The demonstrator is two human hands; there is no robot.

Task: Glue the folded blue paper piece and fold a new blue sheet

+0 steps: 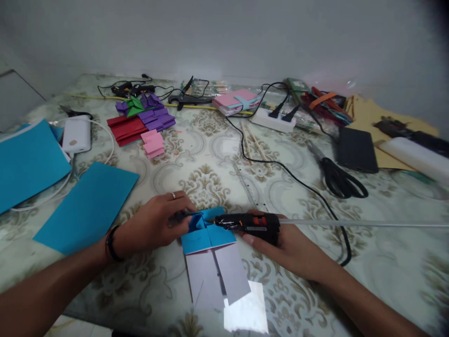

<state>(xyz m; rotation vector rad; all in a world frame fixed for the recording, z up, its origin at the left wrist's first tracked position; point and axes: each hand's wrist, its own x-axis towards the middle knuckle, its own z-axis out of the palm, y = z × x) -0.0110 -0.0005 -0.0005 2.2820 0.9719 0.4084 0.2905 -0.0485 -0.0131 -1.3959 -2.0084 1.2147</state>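
Note:
In front of me lies a folded paper piece (210, 240), blue on its upper part and pale on two lower flaps. My left hand (163, 217) pinches a blue flap at its upper left corner and lifts it. A black hot glue gun (250, 223) is gripped in my right hand (286, 245). Its nozzle points left, at or just above the fold in the blue part. From the back of the gun a long clear glue stick (368, 223) sticks out to the right. Whether glue is coming out is too small to tell.
Blue sheets (93, 201) lie at left beside a white power bank (77, 134). Folded purple paper (156, 119) and red paper (126, 129) sit farther back. A black cord (280, 164) runs from the power strip (273, 120). Scissors (342, 178) and a black phone-like slab (357, 150) are at right.

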